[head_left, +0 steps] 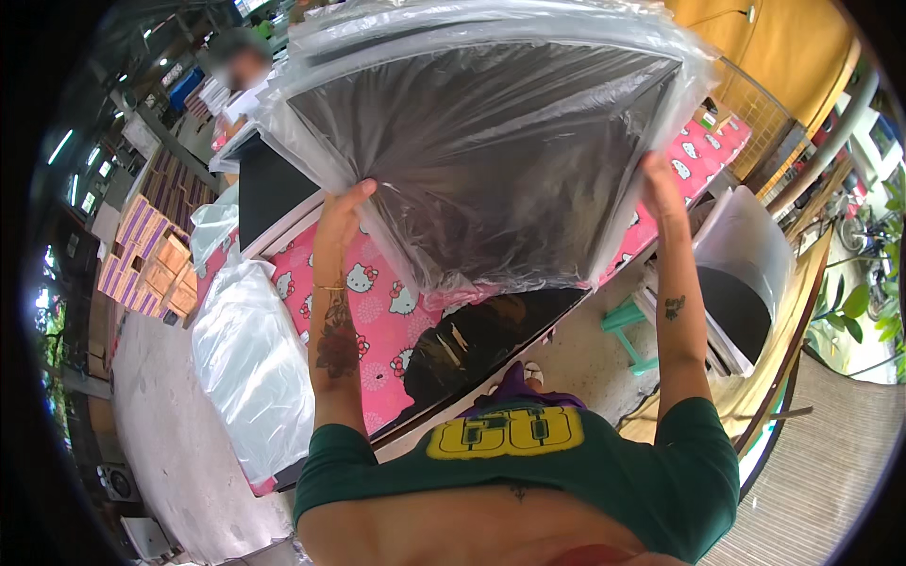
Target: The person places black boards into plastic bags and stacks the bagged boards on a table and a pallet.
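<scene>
We are gripping a plastic-wrapped dark panel (528,170), with our left hand (345,208) holding its left edge, right hand (662,189) its right, over the pink-covered counter (363,325).

The panel (510,160) is between the hands (345,203), cartons (151,259) farther left.

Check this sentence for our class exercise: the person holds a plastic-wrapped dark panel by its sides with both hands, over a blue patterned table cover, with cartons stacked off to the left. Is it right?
Not quite: the patterned table cover is pink, not blue, as the head view shows. The left hand and right hand do hold the plastic-wrapped dark panel, and cartons are stacked off to the left.
</scene>
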Demonstrator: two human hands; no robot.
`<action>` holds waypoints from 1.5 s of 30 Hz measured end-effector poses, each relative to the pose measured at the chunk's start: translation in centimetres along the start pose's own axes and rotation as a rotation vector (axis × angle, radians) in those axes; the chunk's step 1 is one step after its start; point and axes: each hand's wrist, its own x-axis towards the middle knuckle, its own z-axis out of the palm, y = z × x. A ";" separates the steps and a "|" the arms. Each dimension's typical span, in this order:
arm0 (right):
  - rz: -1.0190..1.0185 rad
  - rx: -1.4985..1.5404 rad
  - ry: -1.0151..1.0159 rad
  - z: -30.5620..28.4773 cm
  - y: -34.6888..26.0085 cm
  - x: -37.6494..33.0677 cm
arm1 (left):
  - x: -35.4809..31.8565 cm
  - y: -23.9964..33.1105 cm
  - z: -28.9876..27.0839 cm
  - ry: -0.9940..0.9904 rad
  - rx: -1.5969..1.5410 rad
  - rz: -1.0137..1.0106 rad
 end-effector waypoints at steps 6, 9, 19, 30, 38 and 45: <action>-0.838 -0.985 -0.059 9.7 -19.0 2.5 | 1.3 4.1 -1.1 -0.156 -0.049 -0.084; -0.616 -1.304 -0.499 15.0 -22.3 7.5 | 2.5 4.4 2.0 -0.079 0.058 -0.026; -0.459 -1.311 -0.612 15.9 -21.6 7.3 | 8.3 24.2 8.5 -0.290 1.025 0.496; -0.167 -1.473 -0.772 15.5 -24.8 7.5 | 11.3 18.0 9.7 -0.390 1.499 0.178; -0.446 -1.234 -0.658 16.4 -22.1 8.5 | 12.7 17.7 8.5 -0.381 1.519 0.143; -0.412 -1.174 -0.412 14.6 -22.5 7.1 | 10.5 22.5 2.7 -0.519 0.965 0.449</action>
